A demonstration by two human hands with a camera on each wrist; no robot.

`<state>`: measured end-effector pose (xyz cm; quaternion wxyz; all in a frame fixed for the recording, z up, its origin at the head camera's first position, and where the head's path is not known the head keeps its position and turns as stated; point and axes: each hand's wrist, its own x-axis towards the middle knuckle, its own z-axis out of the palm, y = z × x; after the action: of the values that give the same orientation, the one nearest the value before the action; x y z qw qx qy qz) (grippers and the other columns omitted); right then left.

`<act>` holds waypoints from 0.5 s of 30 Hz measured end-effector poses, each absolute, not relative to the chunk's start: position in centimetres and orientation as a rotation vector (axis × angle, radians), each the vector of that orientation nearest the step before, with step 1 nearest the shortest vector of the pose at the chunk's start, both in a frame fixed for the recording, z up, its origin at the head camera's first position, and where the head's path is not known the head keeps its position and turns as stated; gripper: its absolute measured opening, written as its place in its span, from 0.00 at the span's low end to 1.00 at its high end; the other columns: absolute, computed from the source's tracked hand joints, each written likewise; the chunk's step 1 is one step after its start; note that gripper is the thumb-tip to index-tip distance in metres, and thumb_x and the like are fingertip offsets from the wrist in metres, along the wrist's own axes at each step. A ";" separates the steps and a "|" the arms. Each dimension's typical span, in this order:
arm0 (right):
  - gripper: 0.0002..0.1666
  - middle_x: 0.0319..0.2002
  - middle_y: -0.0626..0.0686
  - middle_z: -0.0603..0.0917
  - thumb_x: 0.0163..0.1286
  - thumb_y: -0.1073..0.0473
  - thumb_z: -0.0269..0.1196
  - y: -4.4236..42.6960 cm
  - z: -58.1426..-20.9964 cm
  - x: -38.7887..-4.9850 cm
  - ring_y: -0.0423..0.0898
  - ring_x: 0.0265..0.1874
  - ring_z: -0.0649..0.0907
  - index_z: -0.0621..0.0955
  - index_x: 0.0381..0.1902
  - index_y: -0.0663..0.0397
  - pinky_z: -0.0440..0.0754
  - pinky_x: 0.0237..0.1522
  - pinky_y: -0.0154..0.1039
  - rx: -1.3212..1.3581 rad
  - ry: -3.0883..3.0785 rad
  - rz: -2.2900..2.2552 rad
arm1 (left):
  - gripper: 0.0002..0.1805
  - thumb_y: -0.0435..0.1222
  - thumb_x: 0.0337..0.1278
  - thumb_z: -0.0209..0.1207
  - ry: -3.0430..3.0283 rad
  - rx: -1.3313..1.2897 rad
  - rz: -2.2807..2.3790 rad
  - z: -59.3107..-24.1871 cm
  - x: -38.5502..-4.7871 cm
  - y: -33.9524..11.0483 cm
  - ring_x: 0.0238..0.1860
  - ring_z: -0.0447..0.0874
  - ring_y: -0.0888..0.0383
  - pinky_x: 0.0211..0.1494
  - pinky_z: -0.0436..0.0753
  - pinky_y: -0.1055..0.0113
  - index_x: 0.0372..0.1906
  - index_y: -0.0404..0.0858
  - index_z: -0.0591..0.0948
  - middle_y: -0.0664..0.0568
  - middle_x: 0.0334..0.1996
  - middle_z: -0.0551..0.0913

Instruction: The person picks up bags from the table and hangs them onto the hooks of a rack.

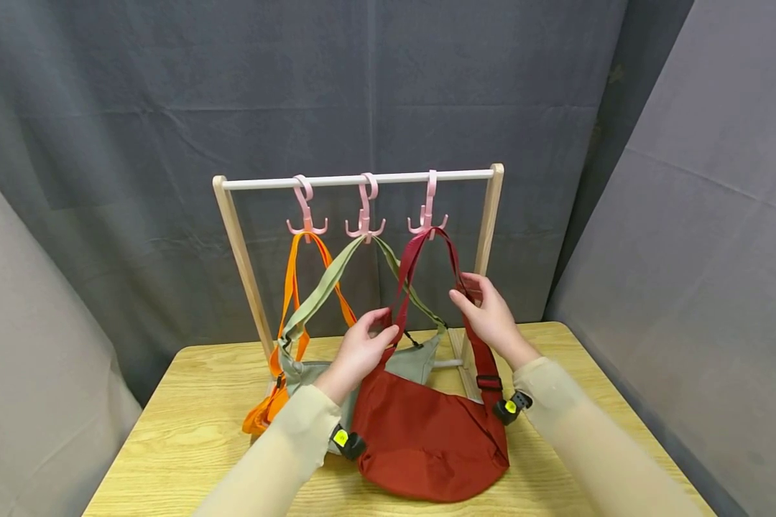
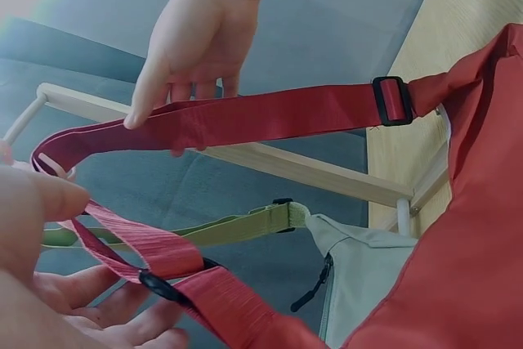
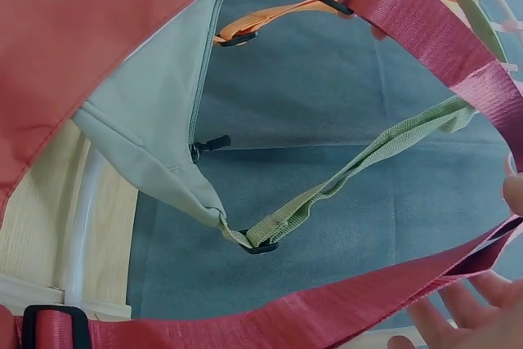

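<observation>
A dark red shoulder bag (image 1: pixel 433 438) has its red strap (image 1: pixel 410 266) looped up to the right pink hook (image 1: pixel 428 215). At the left side of the strap my left hand (image 1: pixel 362 348) touches it, the fingers loose behind the webbing and the thumb apart in front. On the other side, my right hand (image 1: pixel 488 312) rests against the strap with fairly straight fingers behind and the thumb in front. A black buckle (image 2: pixel 392 101) sits low on the right side of the strap. Partly hidden behind the red bag is a grey-green bag (image 3: pixel 147 112).
A wooden rack with a white bar (image 1: pixel 362 179) stands on the wooden table (image 1: pixel 187 409). An orange bag (image 1: pixel 265 413) hangs from the left hook (image 1: pixel 305 215); the green strap (image 1: pixel 326 283) reaches the middle hook (image 1: pixel 365 215). Grey cloth (image 1: pixel 168 143) surrounds the table.
</observation>
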<state>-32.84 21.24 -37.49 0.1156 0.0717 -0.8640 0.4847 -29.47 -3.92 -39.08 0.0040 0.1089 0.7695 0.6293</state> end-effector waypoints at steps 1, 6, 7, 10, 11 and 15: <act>0.39 0.69 0.65 0.72 0.79 0.42 0.58 21.3 -37.6 -32.8 0.62 0.70 0.70 0.63 0.77 0.56 0.66 0.73 0.61 0.209 -2.530 1.412 | 0.26 0.37 0.73 0.59 2.412 0.343 1.972 -39.0 -29.4 -4.0 0.61 0.83 0.41 0.65 0.81 0.49 0.71 0.34 0.73 0.36 0.66 0.78; 0.39 0.71 0.64 0.69 0.79 0.42 0.58 21.4 -38.0 -32.5 0.63 0.72 0.69 0.63 0.77 0.55 0.66 0.73 0.63 0.217 -2.528 1.373 | 0.26 0.37 0.73 0.59 2.436 0.364 1.954 -38.8 -28.9 -4.4 0.62 0.82 0.41 0.66 0.80 0.48 0.71 0.35 0.73 0.38 0.66 0.78; 0.39 0.72 0.64 0.68 0.79 0.42 0.58 21.3 -38.0 -32.4 0.63 0.72 0.69 0.62 0.77 0.56 0.66 0.73 0.64 0.225 -2.524 1.361 | 0.26 0.38 0.73 0.59 2.444 0.366 1.947 -38.8 -28.8 -4.5 0.62 0.82 0.41 0.66 0.80 0.48 0.71 0.36 0.73 0.39 0.66 0.78; 0.40 0.74 0.64 0.66 0.79 0.42 0.58 21.3 -38.2 -32.0 0.63 0.73 0.68 0.62 0.78 0.56 0.66 0.72 0.64 0.251 -2.513 1.313 | 0.27 0.37 0.73 0.59 2.474 0.385 1.930 -38.7 -28.5 -4.7 0.63 0.80 0.40 0.65 0.80 0.47 0.72 0.35 0.72 0.38 0.67 0.77; 0.40 0.74 0.64 0.65 0.79 0.42 0.58 21.2 -38.3 -31.8 0.63 0.73 0.67 0.62 0.78 0.56 0.66 0.72 0.64 0.257 -2.511 1.295 | 0.27 0.37 0.73 0.59 2.481 0.391 1.929 -38.7 -28.4 -4.7 0.63 0.80 0.39 0.64 0.81 0.47 0.72 0.34 0.72 0.38 0.67 0.77; 0.41 0.75 0.64 0.63 0.79 0.42 0.58 21.2 -38.7 -31.2 0.62 0.75 0.66 0.60 0.79 0.55 0.65 0.73 0.65 0.270 -2.500 1.238 | 0.27 0.36 0.73 0.59 2.502 0.427 1.941 -38.7 -27.9 -4.9 0.64 0.79 0.38 0.65 0.80 0.46 0.72 0.32 0.71 0.37 0.66 0.76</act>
<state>-31.22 21.15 -38.72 0.1688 0.0949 -0.8792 0.4353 -27.85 -4.89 -38.70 -0.0268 0.1335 0.7827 0.6073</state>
